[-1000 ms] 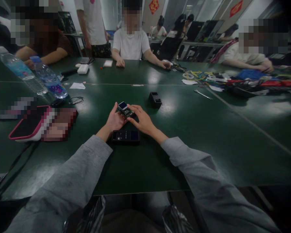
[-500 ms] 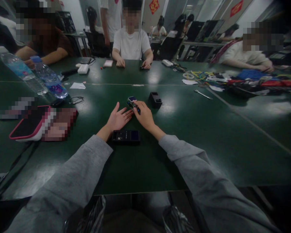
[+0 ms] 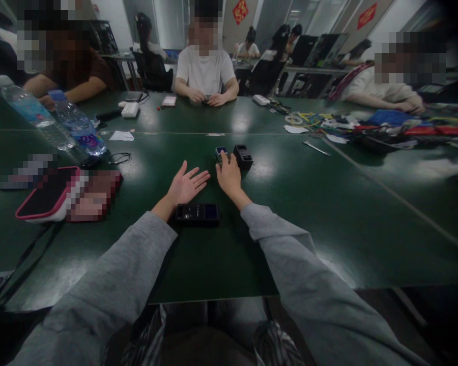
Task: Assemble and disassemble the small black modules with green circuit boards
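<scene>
Partly covered, the small board (image 3: pixel 217 157) bears a dark, pale-edged screen (image 3: pixel 221 149).

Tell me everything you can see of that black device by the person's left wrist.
The black device is a plastic-looking rectangular box with a dark bluish screen at its right end and small pale markings toward its left. It lies face up on the green table, long side running left to right, near the wrist of the left hand. No hand grips it; whether the wrist touches it I can't tell.
</scene>
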A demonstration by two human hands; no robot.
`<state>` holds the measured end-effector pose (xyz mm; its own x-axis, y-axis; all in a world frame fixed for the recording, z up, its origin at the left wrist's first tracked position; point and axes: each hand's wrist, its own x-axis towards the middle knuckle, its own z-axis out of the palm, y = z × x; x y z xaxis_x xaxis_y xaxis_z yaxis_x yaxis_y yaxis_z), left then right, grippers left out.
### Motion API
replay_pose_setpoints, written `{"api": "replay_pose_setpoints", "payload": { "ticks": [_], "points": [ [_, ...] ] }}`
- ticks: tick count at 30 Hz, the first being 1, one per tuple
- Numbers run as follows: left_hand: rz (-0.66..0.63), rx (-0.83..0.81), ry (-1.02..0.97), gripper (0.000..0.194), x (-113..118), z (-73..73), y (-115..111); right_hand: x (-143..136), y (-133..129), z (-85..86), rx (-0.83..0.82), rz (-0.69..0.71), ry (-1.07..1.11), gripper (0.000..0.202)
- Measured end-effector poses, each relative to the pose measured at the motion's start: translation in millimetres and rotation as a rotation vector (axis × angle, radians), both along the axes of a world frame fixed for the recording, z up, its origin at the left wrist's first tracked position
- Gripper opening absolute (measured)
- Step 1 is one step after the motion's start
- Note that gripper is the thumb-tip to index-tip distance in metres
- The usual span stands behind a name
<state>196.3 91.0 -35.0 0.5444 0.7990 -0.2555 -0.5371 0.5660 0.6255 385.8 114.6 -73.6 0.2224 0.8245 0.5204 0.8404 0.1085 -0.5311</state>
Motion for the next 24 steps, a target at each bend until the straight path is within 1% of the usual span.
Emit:
{"api": "replay_pose_setpoints", "payload": {
  "ticks": [3, 6, 8, 10, 12, 14, 17, 19, 21, 24],
  "points": [
    [0.004, 0.006, 0.0, 0.075, 0, 0.6, 0, 4, 0, -0.4, 0.09, 0.009, 0.077, 0.05],
    [0.008, -0.003, -0.007, 0.068, 0, 2.5, -1, 5, -13, 6.3, 0.176, 0.044, 0.165, 0.047],
    [0.009, -0.011, -0.011, 0.063, 0, 3.5, -2, 1, -31, 13.6, 0.214, 0.075, 0.206, 0.045],
    [0.01, -0.015, -0.017, 0.059, 0, 3.9, -2, -6, -54, 22.3, 0.255, 0.117, 0.222, 0.043],
    [0.01, -0.014, -0.024, 0.057, 0, 3.8, -2, -15, -80, 31.4, 0.29, 0.189, 0.213, 0.041],
    [0.012, -0.015, -0.029, 0.056, 0, 3.8, -1, -24, -104, 39.2, 0.274, 0.294, 0.192, 0.04],
    [0.017, -0.031, -0.03, 0.057, 0, 4.8, -1, -33, -130, 45.2, 0.17, 0.493, 0.158, 0.041],
    [0.014, -0.042, -0.022, 0.058, 1, 6.0, -2, -36, -138, 45.3, 0.101, 0.629, 0.117, 0.042],
    [0.01, -0.042, -0.009, 0.058, 0, 7.3, -2, -38, -140, 44.1, 0.053, 0.736, 0.053, 0.043],
    [0.008, -0.013, 0.006, 0.058, -3, 7.4, -1, -38, -139, 43.9, 0.02, 0.805, -0.055, 0.043]
  ]
}}
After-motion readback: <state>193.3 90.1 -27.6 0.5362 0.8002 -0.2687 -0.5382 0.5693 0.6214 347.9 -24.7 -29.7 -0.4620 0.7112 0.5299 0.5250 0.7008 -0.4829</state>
